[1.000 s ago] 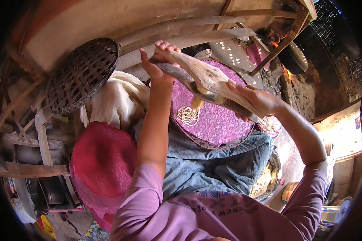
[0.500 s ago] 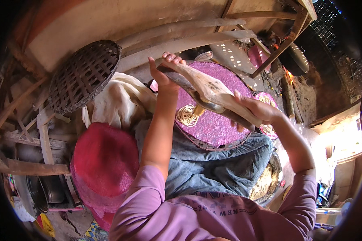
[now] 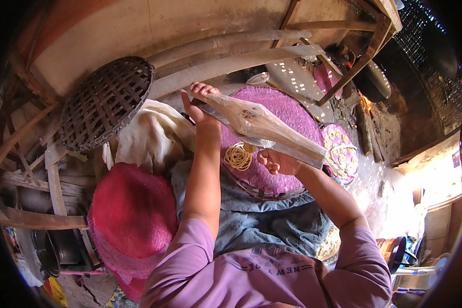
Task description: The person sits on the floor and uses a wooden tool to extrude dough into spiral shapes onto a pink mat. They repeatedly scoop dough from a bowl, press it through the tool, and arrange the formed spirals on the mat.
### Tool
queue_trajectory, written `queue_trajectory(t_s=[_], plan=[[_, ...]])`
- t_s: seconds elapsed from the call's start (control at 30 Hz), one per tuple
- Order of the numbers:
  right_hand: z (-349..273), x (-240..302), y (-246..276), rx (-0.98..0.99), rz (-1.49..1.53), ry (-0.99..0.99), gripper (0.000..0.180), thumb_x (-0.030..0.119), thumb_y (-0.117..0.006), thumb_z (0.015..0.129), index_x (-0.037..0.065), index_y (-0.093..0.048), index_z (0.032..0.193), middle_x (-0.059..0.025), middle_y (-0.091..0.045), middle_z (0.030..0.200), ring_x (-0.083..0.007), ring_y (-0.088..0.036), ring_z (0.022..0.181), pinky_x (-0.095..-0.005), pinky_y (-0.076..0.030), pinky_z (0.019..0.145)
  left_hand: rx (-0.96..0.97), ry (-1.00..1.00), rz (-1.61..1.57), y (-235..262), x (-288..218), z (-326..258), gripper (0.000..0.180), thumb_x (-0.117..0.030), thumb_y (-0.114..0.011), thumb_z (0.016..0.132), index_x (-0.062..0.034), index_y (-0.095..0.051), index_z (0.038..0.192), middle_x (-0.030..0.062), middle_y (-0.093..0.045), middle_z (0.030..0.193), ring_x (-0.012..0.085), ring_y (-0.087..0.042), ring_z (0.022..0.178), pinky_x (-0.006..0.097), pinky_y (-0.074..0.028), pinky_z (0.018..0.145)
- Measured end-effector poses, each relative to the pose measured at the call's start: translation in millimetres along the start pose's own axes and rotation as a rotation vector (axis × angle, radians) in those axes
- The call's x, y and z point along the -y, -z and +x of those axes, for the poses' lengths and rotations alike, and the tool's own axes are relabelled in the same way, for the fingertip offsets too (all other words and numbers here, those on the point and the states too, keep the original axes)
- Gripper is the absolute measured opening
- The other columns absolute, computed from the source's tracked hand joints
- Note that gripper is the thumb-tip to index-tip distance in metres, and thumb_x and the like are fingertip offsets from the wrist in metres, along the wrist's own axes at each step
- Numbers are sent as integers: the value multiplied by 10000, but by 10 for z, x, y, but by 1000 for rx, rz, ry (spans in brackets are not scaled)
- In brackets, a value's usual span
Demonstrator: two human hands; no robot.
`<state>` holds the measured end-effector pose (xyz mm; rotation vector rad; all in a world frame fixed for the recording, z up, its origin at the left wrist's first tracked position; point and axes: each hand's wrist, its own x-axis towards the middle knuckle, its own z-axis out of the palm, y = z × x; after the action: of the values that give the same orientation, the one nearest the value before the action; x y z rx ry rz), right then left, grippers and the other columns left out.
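A wooden hand press (image 3: 262, 120), two long boards one above the other, slants over a round woven tray with a pink surface (image 3: 277, 97). My left hand (image 3: 203, 105) grips its upper left end, thumb apart and fingers over the edge. Under its lower right part is my right hand (image 3: 282, 163), off the handle, its fingers loosely curled and apart, with nothing visible in them. A yellowish stub (image 3: 250, 148) shows below the middle of the press, close to my right fingertips. A coil of thin, pale dough strands (image 3: 238, 156) lies on the pink surface beside it.
A smaller pink round (image 3: 340, 149) with several pale coils lies at right. A red-pink rounded bundle (image 3: 133, 210), a pale cloth (image 3: 151, 131) and a dark woven basket (image 3: 108, 102) stand at left. Fire (image 3: 367, 102) burns at the far right, near a dark pan (image 3: 377, 82).
My right hand has let go of the press's right handle and moved left beneath it. The press has shifted slightly left and rolled, showing more of its top board. My left hand keeps its grip.
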<state>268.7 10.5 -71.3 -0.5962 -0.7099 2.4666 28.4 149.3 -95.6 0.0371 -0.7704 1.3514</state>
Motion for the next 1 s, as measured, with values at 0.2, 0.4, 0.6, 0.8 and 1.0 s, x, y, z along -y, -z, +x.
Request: queue_trajectory(t_s=[0.2, 0.4, 0.6, 0.8, 1.0], plan=[[110, 110, -170, -234, -920, -37, 522, 410, -403, 1000, 22, -464, 1344, -104, -579, 767, -144, -543, 499, -273, -479, 482, 57, -47, 82, -273, -128, 192, 352, -512, -543, 927, -167, -570, 863, -46, -581, 786, 133, -573, 760, 356, -446, 798], [-74, 758, -703, -193, -681, -113, 710, 598, -365, 933, 33, -479, 1346, -198, -662, 909, -206, -653, 633, -301, -545, 547, 251, 172, 263, -696, -90, 546, 302, -456, -601, 907, -156, -585, 887, -48, -613, 794, 140, -598, 789, 352, -456, 842], [-155, 1187, -859, -377, -995, -235, 731, 716, -239, 942, 87, -599, 1036, -57, -609, 702, -122, -597, 567, -263, -491, 507, 51, 167, 435, -356, -24, 673, 676, -760, -434, 842, -101, -575, 894, 22, -596, 813, 212, -570, 800, 380, -409, 876], [119, 1120, -809, -585, -1153, -330, 751, 719, -220, 944, 75, -604, 949, -48, -551, 618, -129, -561, 518, -298, -458, 474, 55, 156, 403, -41, -239, 632, 558, -659, -443, 877, -120, -584, 900, 13, -584, 819, 205, -568, 829, 381, -415, 884], [-5, 1313, -1024, -539, -1080, -378, 656, 608, -210, 1005, 69, -581, 1047, -37, -535, 602, -127, -524, 463, -282, -449, 445, 65, 141, 350, -85, -149, 628, 565, -668, -429, 870, -125, -586, 889, 8, -579, 813, 204, -561, 812, 379, -416, 864]])
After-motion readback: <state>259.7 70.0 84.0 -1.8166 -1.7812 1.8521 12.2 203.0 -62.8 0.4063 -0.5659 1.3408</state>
